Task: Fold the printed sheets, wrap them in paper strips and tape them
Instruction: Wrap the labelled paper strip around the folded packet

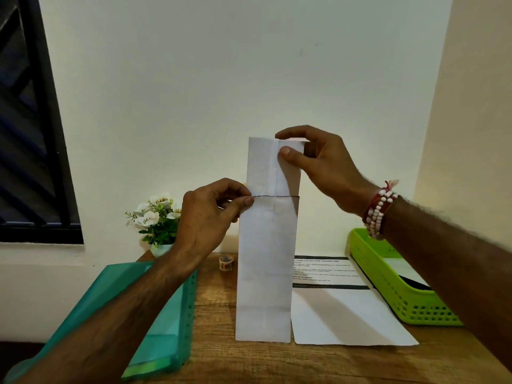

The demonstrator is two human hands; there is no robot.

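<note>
A long folded white sheet (267,259) stands upright in front of me, its lower end near the wooden table (249,361). My right hand (318,162) pinches its top right corner between thumb and fingers. My left hand (210,212) pinches its left edge at mid-height, where a dark line crosses the paper. A printed sheet (340,306) with black bars lies flat on the table to the right. A small roll of patterned tape (226,263) sits at the back of the table.
A teal basket (163,322) stands at the table's left, partly under my left forearm. A lime green basket (399,284) holding paper and a dark object is at the right. A small pot of white flowers (156,220) stands by the wall.
</note>
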